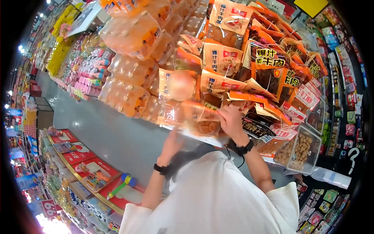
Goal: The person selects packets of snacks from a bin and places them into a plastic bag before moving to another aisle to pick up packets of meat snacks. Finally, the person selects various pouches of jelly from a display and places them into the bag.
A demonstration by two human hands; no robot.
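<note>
My right hand, with a black band on its wrist, is closed on the upper right corner of an orange-topped clear snack bag. Brown food shows through the bag's front. My left hand is low beside the stack's front edge, just left of that bag; motion smears its fingers, and I see no object in it. Behind my hands lie several similar bags, among them a cream-and-orange bag and a dark-fronted bag. A pale blurred disc covers part of the bag at the left.
Shrink-wrapped bottle packs are stacked to the left of the bags. On the right stands a clear bin of round brown pieces. A low display shelf curves along the left, across the grey floor. Hanging goods line the far right.
</note>
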